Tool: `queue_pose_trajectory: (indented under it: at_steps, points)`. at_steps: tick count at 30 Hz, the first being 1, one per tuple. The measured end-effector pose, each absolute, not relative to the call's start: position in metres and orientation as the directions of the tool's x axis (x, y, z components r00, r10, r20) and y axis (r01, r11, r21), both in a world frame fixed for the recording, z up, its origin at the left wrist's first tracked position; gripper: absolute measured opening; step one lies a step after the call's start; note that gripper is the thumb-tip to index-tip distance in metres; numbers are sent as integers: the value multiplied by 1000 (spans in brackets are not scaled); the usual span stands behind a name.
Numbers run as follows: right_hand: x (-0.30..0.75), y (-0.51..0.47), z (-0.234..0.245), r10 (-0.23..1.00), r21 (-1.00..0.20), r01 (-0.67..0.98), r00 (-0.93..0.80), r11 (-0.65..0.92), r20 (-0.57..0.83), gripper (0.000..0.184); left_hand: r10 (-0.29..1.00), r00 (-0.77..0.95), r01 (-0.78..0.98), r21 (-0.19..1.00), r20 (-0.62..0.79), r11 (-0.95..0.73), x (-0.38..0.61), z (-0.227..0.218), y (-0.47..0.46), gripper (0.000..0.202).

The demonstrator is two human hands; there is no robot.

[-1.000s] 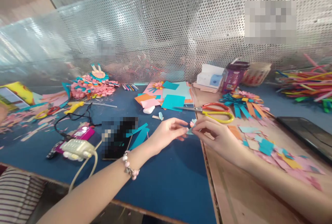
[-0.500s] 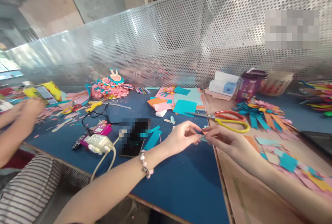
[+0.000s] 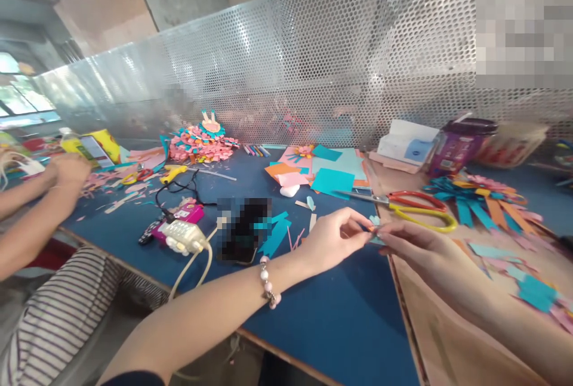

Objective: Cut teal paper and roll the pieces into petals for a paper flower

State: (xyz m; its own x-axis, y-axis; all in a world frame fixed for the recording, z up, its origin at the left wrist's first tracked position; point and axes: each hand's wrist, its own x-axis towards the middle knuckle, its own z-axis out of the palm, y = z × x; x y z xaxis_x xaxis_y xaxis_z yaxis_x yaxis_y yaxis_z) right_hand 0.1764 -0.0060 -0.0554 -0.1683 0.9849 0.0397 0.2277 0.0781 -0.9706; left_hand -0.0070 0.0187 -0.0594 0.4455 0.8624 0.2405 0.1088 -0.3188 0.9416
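Observation:
My left hand (image 3: 333, 238) and my right hand (image 3: 414, 244) meet fingertip to fingertip over the blue table (image 3: 313, 314). Both pinch one small paper piece (image 3: 374, 226), pale teal with a bit of pink and orange. Its shape is mostly hidden by my fingers. A bead bracelet (image 3: 270, 281) circles my left wrist. Red and yellow scissors (image 3: 414, 207) lie just beyond my right hand.
A perforated metal screen (image 3: 290, 64) backs the table. Cut coloured paper (image 3: 322, 171), a paper-flower heap (image 3: 201, 141), a teal and orange paper flower (image 3: 478, 195), a tissue box (image 3: 407, 144), a purple jar (image 3: 459, 144) and a power adapter (image 3: 181, 234) lie about. A striped-sleeved person (image 3: 49, 314) works at left.
The camera has swung left and up, so more of the person at left shows. My hands stay pinched together on the paper piece.

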Motion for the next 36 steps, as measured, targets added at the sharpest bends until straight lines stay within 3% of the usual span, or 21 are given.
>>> queue_pose_trajectory:
  at_steps: [10, 17, 25, 36]
  points:
    - [176, -6, -50, 980, -912, 368, -138, 183, 141, 30, 879, 460, 47, 985, 127, -167, -6, -59, 19, 14]
    - [177, -6, -48, 977, -870, 444, -116, 215, 181, 32, 887, 450, 29, 992, 100, -126, -7, -58, 18, 35]
    - [176, -8, -48, 974, -857, 464, -139, 225, 181, 32, 888, 452, 80, 987, 87, -137, -8, -55, 18, 38]
    - [179, -7, -53, 944, -786, 529, -242, 321, 223, 26, 881, 471, 102, 991, 32, -91, -8, -55, 16, 25]
